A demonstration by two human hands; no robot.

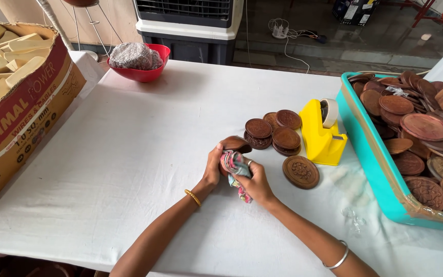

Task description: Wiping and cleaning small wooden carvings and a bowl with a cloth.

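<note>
Item 1: left hand (213, 166), centre of the frame, closed around a round dark-brown carved wooden disc (236, 144) held tilted just above the counter. A thin gold bangle sits on that wrist.

Item 2: right hand (253, 180), just right of the left hand and touching it, fingers clamped on a crumpled multicoloured cloth (236, 167) pressed against the disc. A ring shows on one finger, a silver bangle on the forearm at lower right.

Item 3: counter covered in white cloth (129, 154), filling most of the frame.

Item 4: cluster of five round brown carved wooden discs (274, 131), partly overlapping, right of centre, just above the hands.

Item 5: single round carved wooden disc (301, 172), lying flat, just right of the right hand, apart from the cluster.

Item 6: yellow plastic tape dispenser (320, 136) with a roll of tape, right of the cluster, beside the bin.

Item 7: turquoise plastic bin (373, 164), right edge of the frame, heaped with many more brown wooden discs.

Item 8: open cardboard box (24, 113), upper left, filled with pale wooden blocks.

Item 9: red bowl (142, 74), upper centre-left, holding a wrapped greyish bundle.
</note>
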